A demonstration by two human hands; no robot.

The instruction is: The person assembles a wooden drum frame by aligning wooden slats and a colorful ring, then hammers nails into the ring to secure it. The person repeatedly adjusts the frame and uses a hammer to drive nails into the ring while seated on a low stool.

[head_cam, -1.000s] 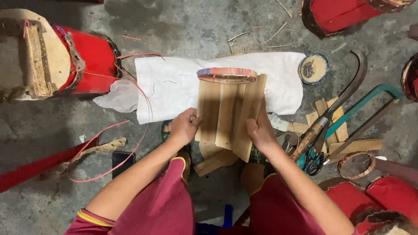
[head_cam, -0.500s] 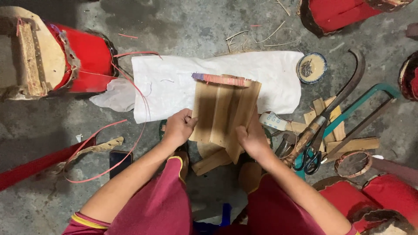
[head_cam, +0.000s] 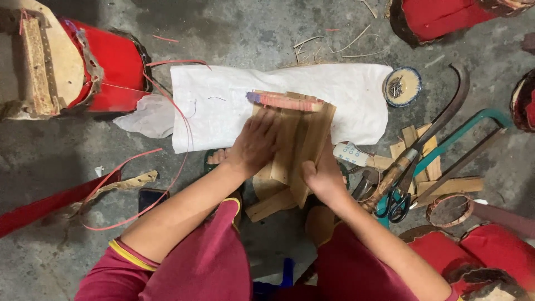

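Two hands are meeting on the fanned bundle of wooden slats (head_cam: 298,139), lying lengthwise away over the white sack (head_cam: 223,106): left hand (head_cam: 256,142) pressing flat, right hand (head_cam: 323,175) clamping its near edge.

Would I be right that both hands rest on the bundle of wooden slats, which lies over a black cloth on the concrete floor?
Not quite: the cloth is white, not black, as the head view shows. The rest stands: the left hand and the right hand both rest on the bundle of wooden slats, over the concrete floor.
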